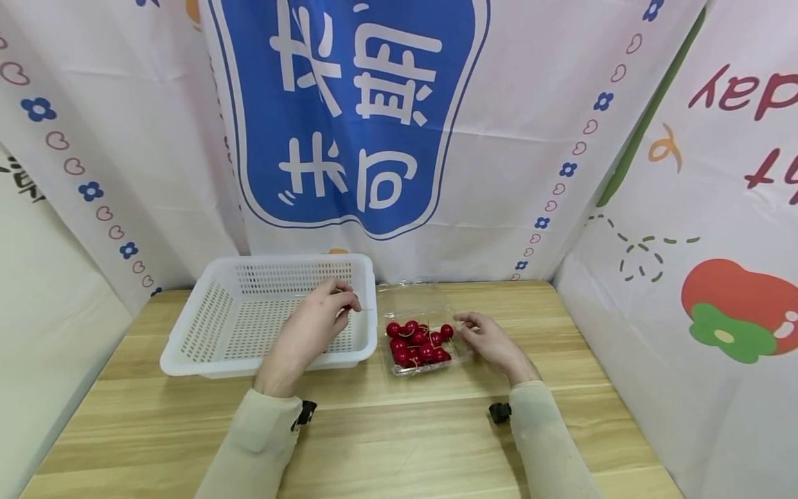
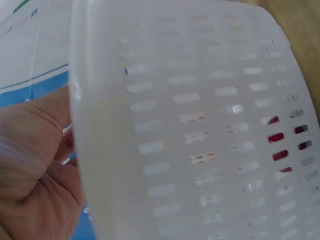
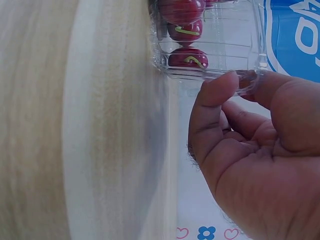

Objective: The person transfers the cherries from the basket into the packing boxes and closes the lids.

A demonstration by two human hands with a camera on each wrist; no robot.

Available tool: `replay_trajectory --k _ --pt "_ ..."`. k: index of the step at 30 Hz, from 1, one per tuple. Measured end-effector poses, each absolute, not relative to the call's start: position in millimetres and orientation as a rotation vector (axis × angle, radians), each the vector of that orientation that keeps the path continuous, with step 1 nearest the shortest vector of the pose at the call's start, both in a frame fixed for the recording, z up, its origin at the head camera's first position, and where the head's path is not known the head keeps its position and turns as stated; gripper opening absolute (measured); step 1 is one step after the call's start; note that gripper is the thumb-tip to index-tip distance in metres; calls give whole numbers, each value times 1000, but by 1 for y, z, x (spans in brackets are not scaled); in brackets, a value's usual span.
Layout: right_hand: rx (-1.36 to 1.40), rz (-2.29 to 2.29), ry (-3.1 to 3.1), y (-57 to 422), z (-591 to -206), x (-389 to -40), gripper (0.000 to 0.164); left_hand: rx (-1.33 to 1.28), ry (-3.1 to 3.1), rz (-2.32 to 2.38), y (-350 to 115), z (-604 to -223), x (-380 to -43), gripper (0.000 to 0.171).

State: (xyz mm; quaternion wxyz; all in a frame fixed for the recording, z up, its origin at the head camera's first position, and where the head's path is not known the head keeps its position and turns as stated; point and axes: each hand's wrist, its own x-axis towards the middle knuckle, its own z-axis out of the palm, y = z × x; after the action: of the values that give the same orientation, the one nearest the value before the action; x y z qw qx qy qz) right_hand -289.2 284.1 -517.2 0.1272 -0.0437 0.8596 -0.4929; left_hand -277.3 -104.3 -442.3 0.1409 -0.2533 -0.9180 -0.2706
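Note:
Above the right part of a white plastic basket (image 1: 368, 326), my left hand (image 1: 312, 319) pinches a cherry, mostly hidden by the fingers; its thin stem (image 1: 366, 310) sticks out to the right. In the left wrist view the basket's slotted wall (image 2: 115, 165) stands in front, with the left hand (image 2: 35, 170) partly behind it. To the basket's right lies an open clear plastic box (image 1: 405, 372) with several red cherries (image 1: 418, 337), some with green stems. My right hand (image 1: 492, 344) pinches the box's right rim between thumb and finger, plainly seen in the right wrist view (image 3: 250, 135).
Both containers stand on a wood-grain table (image 1: 399, 436), near its back edge. The box's clear lid (image 1: 414, 298) leans back behind it. A printed white cloth (image 1: 499, 138) hangs behind the table, and another printed sheet (image 1: 661, 346) runs along the right side.

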Motion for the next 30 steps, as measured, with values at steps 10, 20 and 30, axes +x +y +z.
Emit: replay_trajectory --k 10,20,30 --pt "-135 -1448 2495 283 -516 -289 52 -872 -2577 -714 -72 -440 -267 15" --pt "-143 -1427 2513 284 -519 -290 50 -966 -2664 -575 -37 -454 -257 23" --pt "-133 -1425 2507 284 -518 -292 50 -986 -2655 -190 -12 -472 -251 31"
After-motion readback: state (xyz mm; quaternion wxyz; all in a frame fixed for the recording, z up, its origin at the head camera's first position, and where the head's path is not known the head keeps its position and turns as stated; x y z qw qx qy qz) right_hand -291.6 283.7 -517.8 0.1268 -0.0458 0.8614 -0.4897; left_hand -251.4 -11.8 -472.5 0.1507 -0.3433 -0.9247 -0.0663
